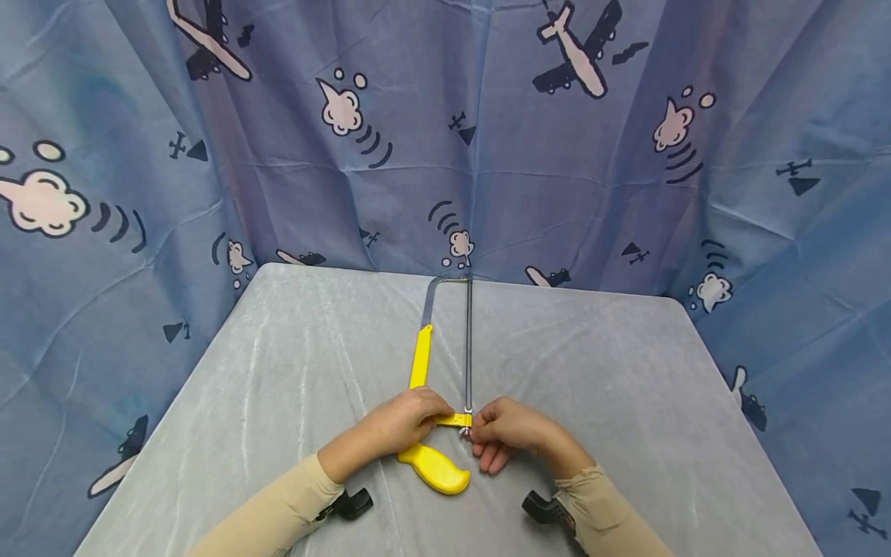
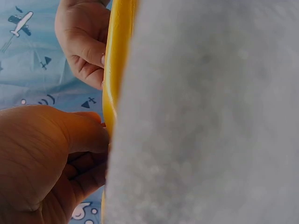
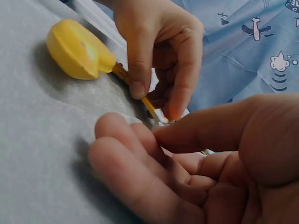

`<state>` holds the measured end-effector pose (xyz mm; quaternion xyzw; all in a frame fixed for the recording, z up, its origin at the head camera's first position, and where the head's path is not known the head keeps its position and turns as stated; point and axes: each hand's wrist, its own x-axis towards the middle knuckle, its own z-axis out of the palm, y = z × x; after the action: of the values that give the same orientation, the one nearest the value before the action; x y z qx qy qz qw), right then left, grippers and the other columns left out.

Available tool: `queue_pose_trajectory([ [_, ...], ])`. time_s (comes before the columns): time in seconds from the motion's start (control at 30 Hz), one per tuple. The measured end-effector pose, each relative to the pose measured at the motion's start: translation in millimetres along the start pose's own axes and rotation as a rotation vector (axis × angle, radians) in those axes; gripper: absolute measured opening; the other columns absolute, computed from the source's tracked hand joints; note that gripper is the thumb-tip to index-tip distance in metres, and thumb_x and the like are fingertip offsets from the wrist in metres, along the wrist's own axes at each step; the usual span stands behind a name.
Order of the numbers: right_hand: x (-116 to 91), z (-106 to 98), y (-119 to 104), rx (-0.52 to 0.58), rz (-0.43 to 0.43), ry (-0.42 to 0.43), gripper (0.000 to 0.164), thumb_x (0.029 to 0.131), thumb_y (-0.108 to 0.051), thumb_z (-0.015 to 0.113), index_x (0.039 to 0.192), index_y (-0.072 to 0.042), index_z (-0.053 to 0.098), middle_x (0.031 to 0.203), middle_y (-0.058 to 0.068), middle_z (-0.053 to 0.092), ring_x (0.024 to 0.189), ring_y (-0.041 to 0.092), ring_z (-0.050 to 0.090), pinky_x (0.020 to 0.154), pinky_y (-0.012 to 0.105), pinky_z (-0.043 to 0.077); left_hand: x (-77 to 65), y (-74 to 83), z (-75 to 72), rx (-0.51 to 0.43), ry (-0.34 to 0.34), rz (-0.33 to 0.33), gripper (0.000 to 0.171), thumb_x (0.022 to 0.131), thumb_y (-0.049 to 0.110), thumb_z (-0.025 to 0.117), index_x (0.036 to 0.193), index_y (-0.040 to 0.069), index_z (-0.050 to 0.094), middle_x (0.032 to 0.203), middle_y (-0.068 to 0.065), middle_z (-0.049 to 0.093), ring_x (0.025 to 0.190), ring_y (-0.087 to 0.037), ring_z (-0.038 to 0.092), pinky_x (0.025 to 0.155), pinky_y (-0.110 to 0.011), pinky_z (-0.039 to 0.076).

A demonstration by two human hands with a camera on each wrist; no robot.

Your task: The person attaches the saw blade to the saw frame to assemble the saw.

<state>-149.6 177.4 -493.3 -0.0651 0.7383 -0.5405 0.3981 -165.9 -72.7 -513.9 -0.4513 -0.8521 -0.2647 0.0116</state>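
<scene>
A hacksaw with a yellow handle [image 1: 437,469] lies on the grey-covered table, its grip towards me and its blade [image 1: 469,340] pointing away on the right side. My left hand [image 1: 402,422] holds the yellow frame just above the grip, thumb and fingers around the short crosspiece [image 1: 452,420]. At the blade's near end sits a small metal wing nut [image 1: 465,434]. My right hand [image 1: 513,432] pinches at this nut with thumb and index finger, the other fingers loosely bent. In the right wrist view, the fingertips [image 3: 161,135] mostly hide the nut.
The table [image 1: 592,371] has a grey cloth with faint creases. Behind and beside it hangs a blue curtain [image 1: 557,193] printed with airplanes and clouds. The saw's far bow [image 1: 433,292] reaches almost to the table's back edge. Black wrist cameras [image 1: 353,504] sit under both forearms.
</scene>
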Motion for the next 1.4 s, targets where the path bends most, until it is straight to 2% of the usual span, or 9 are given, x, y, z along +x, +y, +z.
queue_pose_trajectory([
  [0.2,-2.1,4.3,1.8,-0.084,0.002,0.104,0.019,0.094,-0.010,0.069,0.083,0.005,0.068,0.067,0.008,0.065,0.051,0.017,0.068,0.051,0.038,0.061,-1.5,0.5,2.8,-0.005,-0.009,-0.006,0.029,0.091,-0.004,0.068,0.116,0.007,0.075,0.111,-0.001,0.074,0.107,-0.016,0.067,0.098,-0.027,0.053],
  [0.3,-4.0,4.2,0.3,-0.113,0.017,0.128,0.022,0.094,-0.014,0.072,0.081,0.004,0.068,0.066,0.008,0.065,0.051,0.017,0.068,0.050,0.039,0.061,-1.6,1.0,2.2,-0.009,-0.004,0.000,0.029,0.090,-0.005,0.068,0.116,0.007,0.075,0.111,-0.002,0.074,0.107,-0.017,0.067,0.098,-0.028,0.054],
  [0.5,-2.2,4.5,-1.1,-0.047,0.020,0.052,0.031,0.096,-0.025,0.071,0.084,0.004,0.068,0.070,0.010,0.068,0.055,0.019,0.071,0.054,0.039,0.062,-0.7,0.2,1.6,-0.006,0.006,-0.004,0.029,0.090,-0.005,0.068,0.116,0.008,0.076,0.110,-0.001,0.074,0.106,-0.016,0.067,0.097,-0.027,0.054],
  [0.67,-0.1,5.2,1.7,0.005,0.025,-0.015,0.024,0.099,-0.017,0.064,0.089,0.005,0.068,0.071,0.009,0.068,0.057,0.019,0.071,0.054,0.035,0.062,-2.7,-0.7,3.3,0.001,0.021,0.018,0.029,0.088,-0.005,0.070,0.114,0.007,0.076,0.109,-0.002,0.075,0.105,-0.016,0.067,0.096,-0.027,0.054],
  [0.9,0.8,1.8,2.7,0.030,0.013,-0.027,0.023,0.102,-0.008,0.051,0.101,0.006,0.069,0.075,0.010,0.069,0.058,0.018,0.070,0.053,0.033,0.061,0.2,0.7,2.5,-0.021,0.032,0.019,0.032,0.087,-0.008,0.069,0.115,0.005,0.075,0.109,-0.003,0.074,0.105,-0.017,0.067,0.097,-0.027,0.054],
  [1.17,-6.0,1.2,-1.7,-0.116,0.003,0.105,0.018,0.095,-0.010,0.066,0.086,0.005,0.070,0.066,0.007,0.065,0.053,0.018,0.070,0.050,0.036,0.061,-0.1,-0.1,3.4,-0.022,0.037,0.010,0.032,0.087,-0.007,0.070,0.115,0.006,0.075,0.110,-0.002,0.074,0.106,-0.017,0.068,0.097,-0.028,0.054],
  [1.27,-7.4,0.5,-2.8,-0.107,0.008,0.089,0.019,0.094,-0.013,0.069,0.087,0.005,0.072,0.068,0.008,0.066,0.056,0.020,0.071,0.053,0.037,0.062,-0.4,-0.6,4.4,-0.020,0.040,0.019,0.031,0.087,-0.007,0.070,0.115,0.006,0.076,0.110,-0.002,0.074,0.105,-0.018,0.068,0.096,-0.029,0.055],
  [1.4,-4.9,2.2,-3.5,-0.075,0.011,0.042,0.028,0.097,-0.021,0.067,0.089,0.005,0.071,0.071,0.010,0.068,0.059,0.022,0.073,0.056,0.039,0.063,-0.8,0.5,3.9,-0.025,0.029,0.004,0.031,0.088,-0.006,0.070,0.115,0.006,0.076,0.110,-0.002,0.075,0.106,-0.018,0.067,0.097,-0.028,0.054],
])
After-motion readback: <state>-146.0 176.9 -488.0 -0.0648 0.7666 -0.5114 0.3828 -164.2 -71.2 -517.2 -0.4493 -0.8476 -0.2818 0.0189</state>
